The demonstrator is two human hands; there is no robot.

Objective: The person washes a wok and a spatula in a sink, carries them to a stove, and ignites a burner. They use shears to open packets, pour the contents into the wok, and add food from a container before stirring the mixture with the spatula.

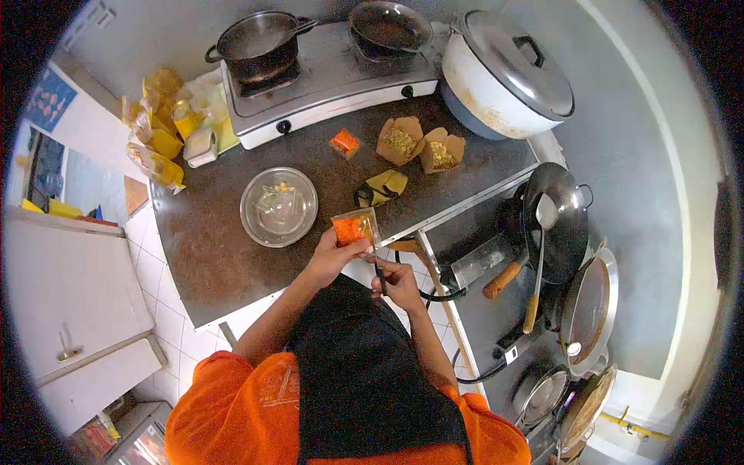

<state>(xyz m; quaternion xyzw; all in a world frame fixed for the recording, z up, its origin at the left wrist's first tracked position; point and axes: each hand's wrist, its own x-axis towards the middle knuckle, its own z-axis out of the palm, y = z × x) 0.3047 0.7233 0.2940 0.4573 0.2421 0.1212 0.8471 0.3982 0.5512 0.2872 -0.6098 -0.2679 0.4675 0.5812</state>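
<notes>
My left hand (pixel 335 254) grips a clear plastic packet (pixel 353 227) of bright orange bits, held upright at the counter's front edge. In my right hand (pixel 399 285) is a slim black-handled blade (pixel 380 280), its metal end right at the packet's lower right edge; whether it is a knife or scissors I cannot tell. Beyond the packet lies a yellow-and-black wrapper (pixel 381 188). A second orange packet (pixel 344 143) rests farther back. To the left, a round metal bowl (pixel 247 223) contains crumpled clear plastic and small scraps.
Two brown paper boxes (pixel 399 141) hold yellowish food. Behind the counter (pixel 209 279) stands a gas stove (pixel 333 81) with a black pot (pixel 257 46) and a frying pan (pixel 390 27). A large lidded pot (pixel 496 77) is at back right. A wok (pixel 559 232) sits rightward; yellow bottles (pixel 159 163) stand left.
</notes>
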